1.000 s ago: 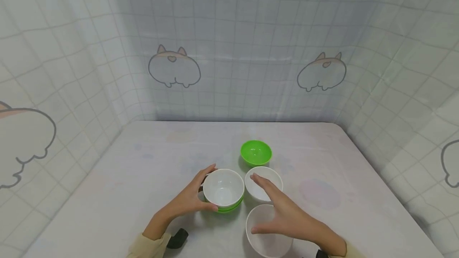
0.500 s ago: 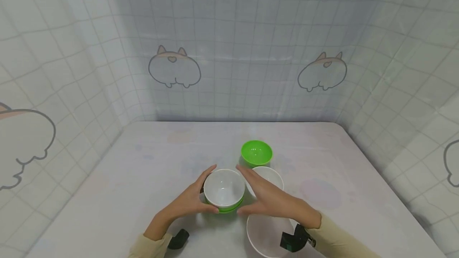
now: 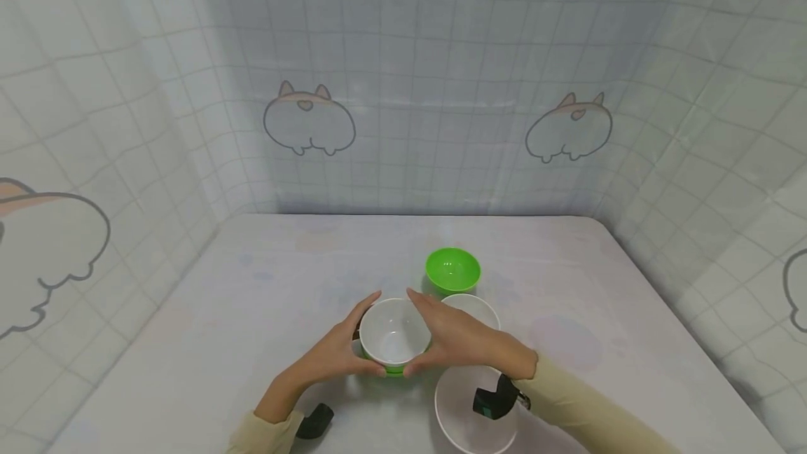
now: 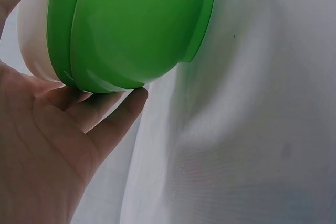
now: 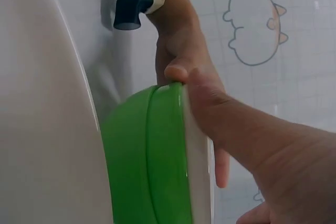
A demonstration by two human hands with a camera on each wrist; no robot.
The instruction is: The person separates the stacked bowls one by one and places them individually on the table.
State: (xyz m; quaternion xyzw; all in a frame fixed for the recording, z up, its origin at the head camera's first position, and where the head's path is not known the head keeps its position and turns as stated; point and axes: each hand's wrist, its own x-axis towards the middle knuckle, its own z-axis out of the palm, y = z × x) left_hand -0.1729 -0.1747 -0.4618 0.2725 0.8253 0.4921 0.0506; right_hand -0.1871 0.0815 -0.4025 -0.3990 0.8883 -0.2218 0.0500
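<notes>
A white bowl (image 3: 394,333) sits nested in green bowls (image 4: 134,30), making one stack at the near middle of the table. My left hand (image 3: 330,350) holds the stack from the left, thumb in front and fingers behind; in the left wrist view its fingertips lie against the green side. From the right, my right hand (image 3: 463,336) curves round the same stack. The right wrist view shows its thumb at the white bowl's wall, just above the green rim, with the left thumb close by. The stack's foot shows near the tabletop in the left wrist view.
A single green bowl (image 3: 452,269) stands farther back. Another white bowl (image 3: 478,308) is partly hidden behind my right hand. Nearer, a larger white bowl (image 3: 452,412) lies under my right wrist. A patterned curtain (image 3: 435,90) encloses the table (image 3: 208,321) behind and at the sides.
My right hand has moved left from over the white bowls to the stack, and its thumb and fingers have closed in round it. The left hand has stayed on the stack.
</notes>
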